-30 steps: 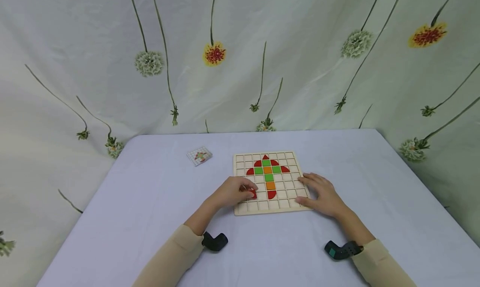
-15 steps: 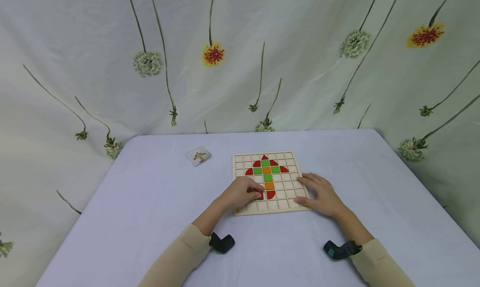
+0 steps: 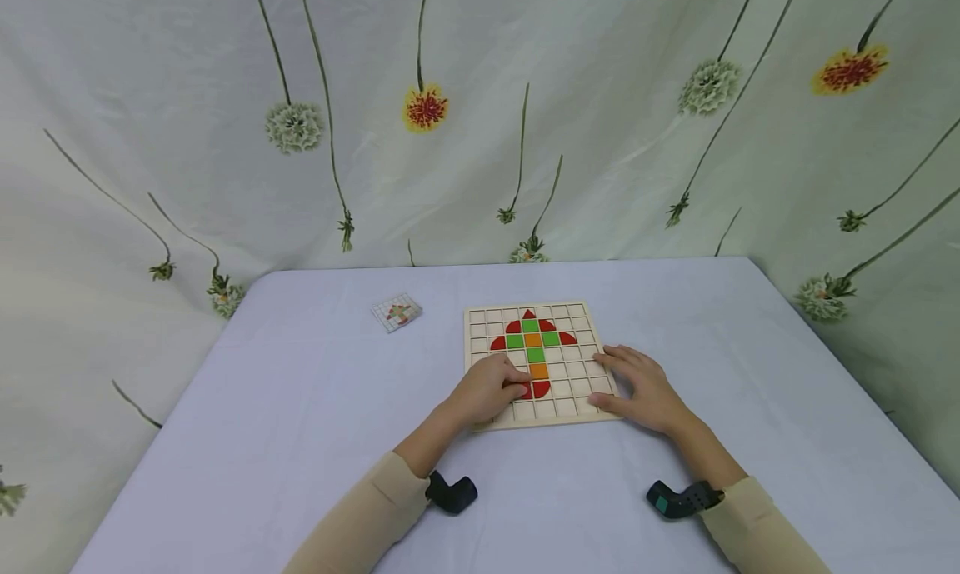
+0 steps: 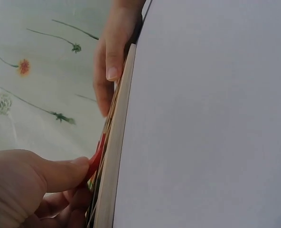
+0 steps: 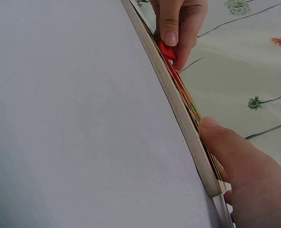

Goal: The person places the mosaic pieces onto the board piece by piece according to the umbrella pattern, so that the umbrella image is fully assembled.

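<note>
A pale wooden grid board lies on the table. Red, green and orange pieces on it form a shape like an arrow or tree; its orange piece stands just above a red rounded piece. My left hand pinches another red piece between thumb and fingers, close beside that rounded piece at the lower end. In the right wrist view the pinched piece looks tilted against the board. My right hand rests with spread, fairly straight fingers on the board's right edge, thumb near the front corner.
A small pattern card with a similar coloured figure lies to the left behind the board. White cloth covers the table. Behind it hangs a flower-printed curtain. Each wrist wears a black band.
My left hand has moved right across the board with the red piece, up beside the rounded red piece. My right hand has stayed in place on the board's edge.
</note>
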The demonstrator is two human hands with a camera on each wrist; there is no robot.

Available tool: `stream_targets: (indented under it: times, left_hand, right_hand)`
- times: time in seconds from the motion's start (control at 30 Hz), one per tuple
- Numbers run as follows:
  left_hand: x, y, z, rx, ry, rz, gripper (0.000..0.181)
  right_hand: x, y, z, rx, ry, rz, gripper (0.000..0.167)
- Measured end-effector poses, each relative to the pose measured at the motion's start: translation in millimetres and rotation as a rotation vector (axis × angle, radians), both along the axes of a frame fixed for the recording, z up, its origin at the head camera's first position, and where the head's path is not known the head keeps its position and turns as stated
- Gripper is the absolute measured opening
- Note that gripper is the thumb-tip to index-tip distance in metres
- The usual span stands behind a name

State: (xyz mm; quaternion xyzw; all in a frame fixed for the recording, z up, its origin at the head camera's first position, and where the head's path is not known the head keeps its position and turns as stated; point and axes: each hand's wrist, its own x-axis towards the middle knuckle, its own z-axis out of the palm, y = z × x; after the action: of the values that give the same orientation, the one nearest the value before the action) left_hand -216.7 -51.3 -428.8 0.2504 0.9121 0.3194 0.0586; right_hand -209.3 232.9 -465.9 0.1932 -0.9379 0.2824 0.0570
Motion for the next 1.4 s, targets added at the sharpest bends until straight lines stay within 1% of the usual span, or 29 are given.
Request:
stream_targets:
  times: [0.13,0.3,0.43,0.53,0.73,0.97,1.23,1.4]
  left_hand:
    - [0.3,-0.3,-3.7,-0.008,0.015,-0.005,0.024]
    - [0.9,-1.3,-8.0,0.013,0.064,-0.017,0.026]
    - [1.8,-2.2,-10.7,0.048,0.105,0.004,0.023]
    - [2.7,-2.6,-11.0,0.067,0.117,0.02,0.018]
    - [3.5,-2.3,-10.9,0.073,0.108,0.021,0.016]
    - [3.1,-2.6,-11.1,0.063,0.128,0.005,0.016]
    - [3.3,-2.7,-11.2,0.071,0.107,0.014,0.018]
    - [1.9,-9.8,-9.1,0.1,0.104,0.03,0.02]
  right_hand:
    - [0.2,-0.5,0.6,0.0,-0.004,0.0,0.069]
    - [1.1,-0.6,1.9,-0.003,-0.001,-0.001,0.069]
    - [1.4,-0.7,1.8,-0.005,-0.003,0.001,0.069]
    - [1.6,-0.9,1.4,-0.004,-0.004,0.001,0.069]
    - [1.8,-0.8,1.0,-0.002,-0.002,-0.002,0.069]
    - [0.7,0.2,0.3,0.004,0.003,-0.002,0.069]
    - [0.1,0.3,-0.7,-0.007,0.007,0.002,0.069]
    - [0.1,0.8,-0.8,-0.011,0.008,0.007,0.069]
